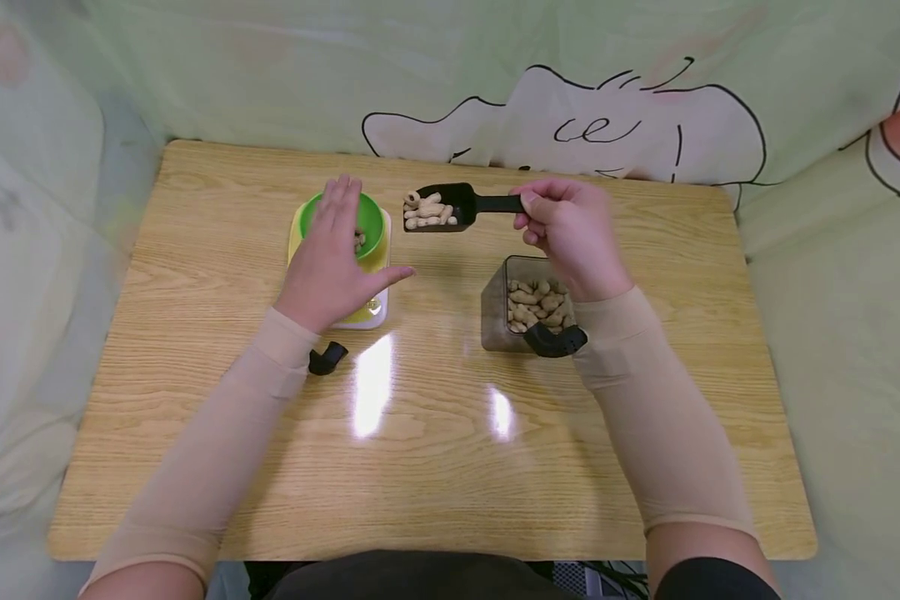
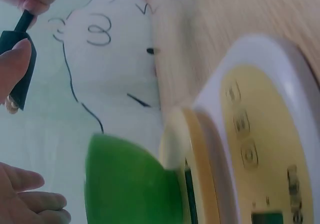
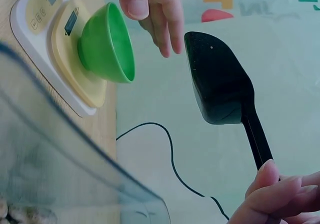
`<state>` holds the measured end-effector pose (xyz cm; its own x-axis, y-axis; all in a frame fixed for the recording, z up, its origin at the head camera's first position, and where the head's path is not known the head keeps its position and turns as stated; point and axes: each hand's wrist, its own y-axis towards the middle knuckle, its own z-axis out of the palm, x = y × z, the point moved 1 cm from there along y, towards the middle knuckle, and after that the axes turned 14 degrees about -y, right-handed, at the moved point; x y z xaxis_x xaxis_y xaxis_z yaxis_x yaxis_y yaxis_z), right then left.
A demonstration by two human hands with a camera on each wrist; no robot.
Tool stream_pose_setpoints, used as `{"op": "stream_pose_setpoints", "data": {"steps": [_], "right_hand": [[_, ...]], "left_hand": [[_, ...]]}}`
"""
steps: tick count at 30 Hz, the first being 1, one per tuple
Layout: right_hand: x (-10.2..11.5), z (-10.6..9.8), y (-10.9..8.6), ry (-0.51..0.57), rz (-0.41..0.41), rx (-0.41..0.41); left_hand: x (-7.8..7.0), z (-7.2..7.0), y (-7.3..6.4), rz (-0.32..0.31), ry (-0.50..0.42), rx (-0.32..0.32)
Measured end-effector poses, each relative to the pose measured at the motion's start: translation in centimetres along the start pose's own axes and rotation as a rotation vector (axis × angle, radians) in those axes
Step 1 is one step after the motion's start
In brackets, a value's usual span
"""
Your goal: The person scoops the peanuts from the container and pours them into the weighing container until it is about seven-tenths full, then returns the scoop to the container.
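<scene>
Scoop (image 3: 220,84) handling, worktop (image 1: 420,483) layout: the tub (image 1: 495,312) stands right of the bowl (image 3: 97,49), the scale (image 2: 270,129) beneath the bowl. Left hand (image 1: 326,267), fingers straight, is over the bowl; keep it clear of the scoop. Right hand (image 1: 570,233) grip: narrow, pinching the scoop's handle (image 1: 498,204). Scoop position: raised, right of the bowl. Hold it level, tipping only above the bowl, or loose peanuts (image 1: 431,213) may scatter.

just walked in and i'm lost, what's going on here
A person's right hand holds up a black scoop loaded with peanuts, to the right of a green bowl. The bowl sits on a scale and already has some peanuts in it. The left hand hovers above the bowl, fingers straight. More peanuts lie in a see-through container.
</scene>
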<state>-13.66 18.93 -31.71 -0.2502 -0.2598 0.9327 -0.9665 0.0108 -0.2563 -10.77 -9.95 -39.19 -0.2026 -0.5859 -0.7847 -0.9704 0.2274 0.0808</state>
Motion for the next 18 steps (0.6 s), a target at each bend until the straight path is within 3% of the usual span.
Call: {"op": "stream_pose_setpoints", "data": {"steps": [7, 18], "right_hand": [[0.6, 1.7, 0.8, -0.037, 0.004, 0.010], [0.9, 4.4, 1.9, -0.164, 0.027, 0.044]], "left_hand": [[1.6, -0.9, 0.2, -0.081, -0.028, -0.057], [3.5, -1.5, 0.0, -0.155, -0.012, -0.060]]}}
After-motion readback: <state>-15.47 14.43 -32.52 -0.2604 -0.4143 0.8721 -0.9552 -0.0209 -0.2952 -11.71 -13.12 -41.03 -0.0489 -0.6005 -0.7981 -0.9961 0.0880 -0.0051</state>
